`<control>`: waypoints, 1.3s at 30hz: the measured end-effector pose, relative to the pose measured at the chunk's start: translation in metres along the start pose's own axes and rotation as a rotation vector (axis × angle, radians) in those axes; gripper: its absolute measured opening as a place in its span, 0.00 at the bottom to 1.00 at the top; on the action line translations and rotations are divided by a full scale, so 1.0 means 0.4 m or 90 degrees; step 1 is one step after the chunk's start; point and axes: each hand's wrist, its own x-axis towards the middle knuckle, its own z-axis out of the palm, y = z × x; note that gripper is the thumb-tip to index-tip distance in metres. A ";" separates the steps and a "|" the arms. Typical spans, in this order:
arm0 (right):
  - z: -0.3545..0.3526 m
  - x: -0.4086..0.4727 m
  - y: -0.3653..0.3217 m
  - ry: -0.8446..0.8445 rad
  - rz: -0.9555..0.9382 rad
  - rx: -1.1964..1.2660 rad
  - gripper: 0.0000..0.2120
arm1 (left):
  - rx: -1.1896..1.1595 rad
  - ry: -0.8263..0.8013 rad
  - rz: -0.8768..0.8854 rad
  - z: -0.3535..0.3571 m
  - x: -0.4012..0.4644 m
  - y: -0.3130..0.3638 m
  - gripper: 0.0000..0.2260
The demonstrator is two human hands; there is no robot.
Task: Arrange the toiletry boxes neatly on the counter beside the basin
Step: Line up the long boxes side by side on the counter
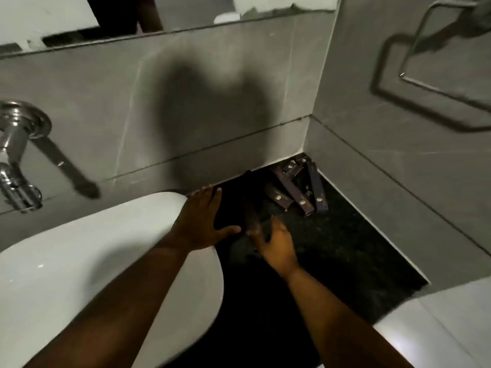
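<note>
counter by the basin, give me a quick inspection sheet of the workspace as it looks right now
surface: dark speckled counter wedged between the white basin and the tiled corner.
job's things: brown toiletry boxes lie in a loose, criss-crossed heap in the back corner, not yet lined up.
clutter: a flat black item lies by the basin rim; too dark to identify.
hands: left hand spread flat on the black item; right hand at its near edge, grip unclear.
cables: nothing seen.
surroundings: chrome tap on the wall to the left, mirror above, metal towel ring on the right wall.
</note>
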 end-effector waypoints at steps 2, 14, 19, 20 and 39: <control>0.029 0.027 0.013 0.018 -0.017 -0.030 0.42 | 0.027 0.021 0.007 0.012 0.015 -0.002 0.50; 0.036 -0.038 0.123 0.080 -0.085 -0.213 0.16 | 0.056 0.034 -0.013 0.038 0.048 -0.019 0.50; 0.001 -0.162 0.203 0.089 -0.096 -0.237 0.21 | 0.022 0.050 -0.002 0.044 0.043 -0.018 0.47; -0.002 -0.185 0.213 0.099 -0.098 -0.236 0.22 | 0.023 0.052 -0.002 0.044 0.044 -0.020 0.47; 0.009 -0.331 0.286 0.210 -0.084 -0.260 0.26 | 0.016 0.075 0.010 0.057 0.049 -0.032 0.48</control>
